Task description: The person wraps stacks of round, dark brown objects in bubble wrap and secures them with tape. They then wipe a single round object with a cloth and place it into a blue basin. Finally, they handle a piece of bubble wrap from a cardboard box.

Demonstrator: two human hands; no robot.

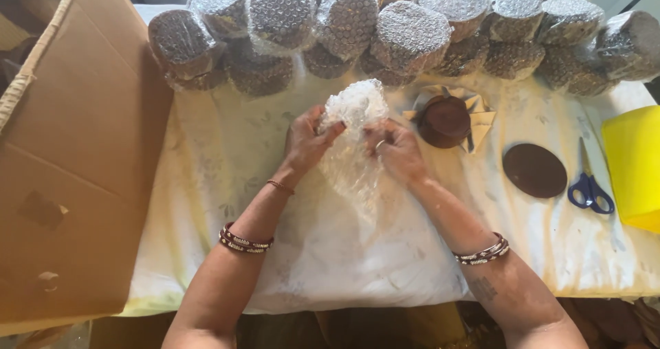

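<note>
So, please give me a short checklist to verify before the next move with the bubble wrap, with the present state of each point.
1. Both hands on the bubble wrap: ok, left hand and right hand grip it.
2. Item inside fully covered: cannot tell, the wrap hides it.
3. Scissors near the right hand: ok, on the cloth.
4. Tape nearby: cannot tell, none visible.
5. Cardboard box open at the left: ok.
6. Brown round disc lies unwrapped: ok, apart from the scissors.

One scissors (590,189) — one cardboard box (75,156)
</note>
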